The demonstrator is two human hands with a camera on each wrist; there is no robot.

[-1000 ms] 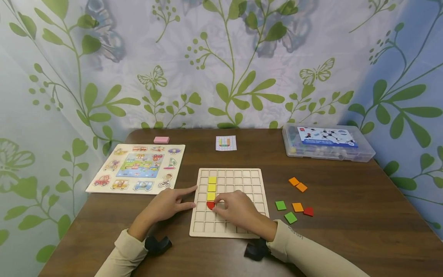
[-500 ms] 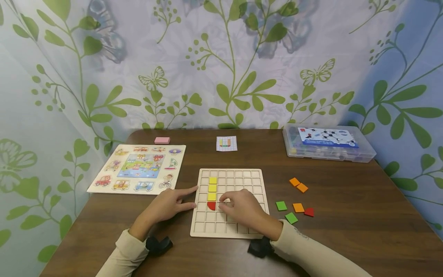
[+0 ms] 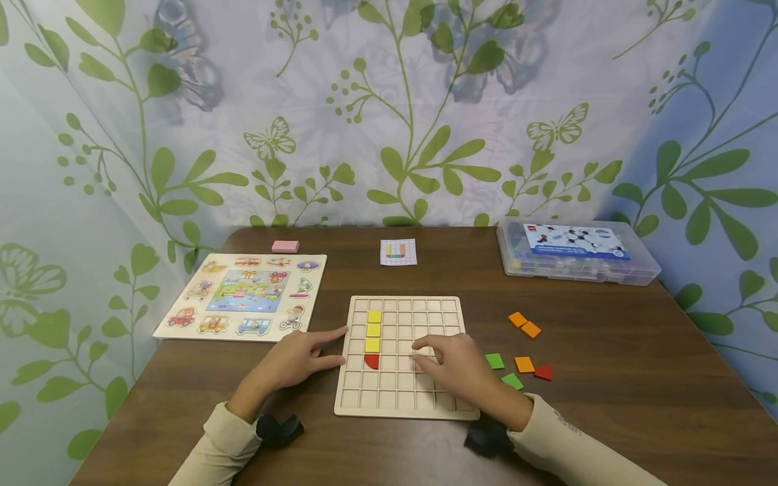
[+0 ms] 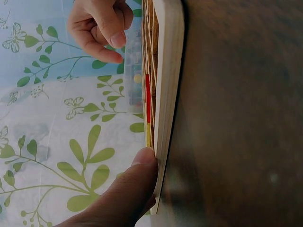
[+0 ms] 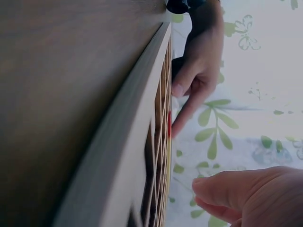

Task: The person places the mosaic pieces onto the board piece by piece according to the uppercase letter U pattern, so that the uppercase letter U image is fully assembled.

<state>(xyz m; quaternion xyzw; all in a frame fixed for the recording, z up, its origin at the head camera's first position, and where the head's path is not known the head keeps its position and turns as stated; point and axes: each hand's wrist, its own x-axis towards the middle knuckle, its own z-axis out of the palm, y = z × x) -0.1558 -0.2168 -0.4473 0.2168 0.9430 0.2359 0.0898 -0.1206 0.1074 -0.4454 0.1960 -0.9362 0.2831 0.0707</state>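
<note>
Red quarter-circle tile [image 3: 373, 361], curve facing near-left, ends front-to-back yellow square-tile column [image 3: 373, 331]. Left hand [image 3: 298, 359] spread against pale wooden grid board [image 3: 398, 412]; right hand [image 3: 458, 363] fingers parted.

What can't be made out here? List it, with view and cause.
Head: some cells of the wooden board, hidden by the right hand.
Head: fine print on the box label, too small.
Left wrist: faces of the yellow tiles, nearly edge-on, partly behind the left hand.
Right wrist: rest of the right hand, cut off by the frame edges.
</note>
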